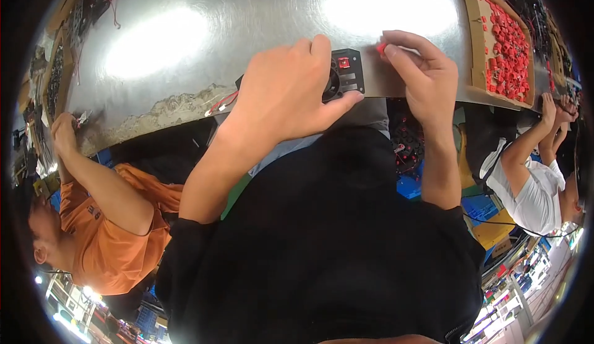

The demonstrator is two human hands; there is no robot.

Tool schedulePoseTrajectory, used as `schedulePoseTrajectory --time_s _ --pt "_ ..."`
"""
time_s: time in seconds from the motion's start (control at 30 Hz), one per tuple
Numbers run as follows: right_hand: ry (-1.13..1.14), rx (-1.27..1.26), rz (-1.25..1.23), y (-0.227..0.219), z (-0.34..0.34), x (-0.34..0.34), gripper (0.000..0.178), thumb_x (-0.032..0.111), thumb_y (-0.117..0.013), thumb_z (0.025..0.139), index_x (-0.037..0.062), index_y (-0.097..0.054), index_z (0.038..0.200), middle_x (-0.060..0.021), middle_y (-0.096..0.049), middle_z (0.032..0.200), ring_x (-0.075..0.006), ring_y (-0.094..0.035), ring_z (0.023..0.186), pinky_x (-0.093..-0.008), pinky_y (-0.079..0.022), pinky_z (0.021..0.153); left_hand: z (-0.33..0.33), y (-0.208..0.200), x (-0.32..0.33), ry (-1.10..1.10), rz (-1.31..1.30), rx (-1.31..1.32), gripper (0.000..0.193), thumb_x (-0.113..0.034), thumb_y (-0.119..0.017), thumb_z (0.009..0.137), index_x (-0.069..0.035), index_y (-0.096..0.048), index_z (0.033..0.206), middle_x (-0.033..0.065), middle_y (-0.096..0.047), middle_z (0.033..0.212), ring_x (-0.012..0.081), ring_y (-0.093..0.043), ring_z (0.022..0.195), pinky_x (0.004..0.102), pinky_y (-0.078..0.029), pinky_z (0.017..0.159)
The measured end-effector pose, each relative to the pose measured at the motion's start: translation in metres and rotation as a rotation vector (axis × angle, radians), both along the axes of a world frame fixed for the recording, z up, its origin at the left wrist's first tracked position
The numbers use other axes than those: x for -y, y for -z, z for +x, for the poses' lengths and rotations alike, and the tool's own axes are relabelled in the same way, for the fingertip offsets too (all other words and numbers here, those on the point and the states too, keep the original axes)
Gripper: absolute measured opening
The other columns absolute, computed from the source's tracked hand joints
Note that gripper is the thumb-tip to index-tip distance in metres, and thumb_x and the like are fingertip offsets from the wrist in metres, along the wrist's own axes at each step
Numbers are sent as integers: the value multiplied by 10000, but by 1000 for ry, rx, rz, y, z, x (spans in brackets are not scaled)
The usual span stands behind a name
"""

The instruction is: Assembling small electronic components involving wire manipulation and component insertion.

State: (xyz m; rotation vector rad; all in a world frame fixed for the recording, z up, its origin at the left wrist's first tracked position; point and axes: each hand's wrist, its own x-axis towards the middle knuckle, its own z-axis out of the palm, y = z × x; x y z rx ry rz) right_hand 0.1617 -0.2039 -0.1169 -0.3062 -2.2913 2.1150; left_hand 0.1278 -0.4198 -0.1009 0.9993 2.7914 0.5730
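One small red part (381, 49) is pinched in the nearly closed right hand (430, 75), beside the black fan unit (348, 73) that the half-curled left hand (281, 90) grips at the edge of the metal table (260, 16) — a slack pinch could lose it over that edge

This is a workshop: metal bench (266, 19), co-workers (120, 242) (one each side), cardboard box (476, 44) of red parts (511, 50).

Open tabletop (272, 13) beyond fan (354, 86), box (477, 47) rightward
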Motion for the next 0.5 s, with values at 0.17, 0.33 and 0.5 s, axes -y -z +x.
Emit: schedulePoseTrajectory --time_s 0.17,0.33,0.5 --pt "-84 -477 891 13 -6 -5 244 27 -671 907 54 -724 1144 -60 -724 957 -147 -691 882 -279 -532 814 2 1 0 -16 -22 -18 588 -547 -733 799 9 -555 871 154 -640 710 338 -662 628 405 -524 550" --pt "-184 -321 872 -7 -14 -22 235 36 -667 895 78 -741 1113 -63 -683 923 -199 -644 822 -290 -515 748 1 3 2 -13 13 -36 588 -541 -735 798 11 -553 880 155 -639 707 335 -661 620 402 -521 541" --pt "-472 -351 879 -12 -33 -43 218 51 -679 887 73 -745 1093 -60 -677 930 -184 -637 805 -288 -510 726 1 2 4 -22 81 -38 608 -519 -737 804 35 -531 948 164 -640 704 337 -656 599 404 -515 524"
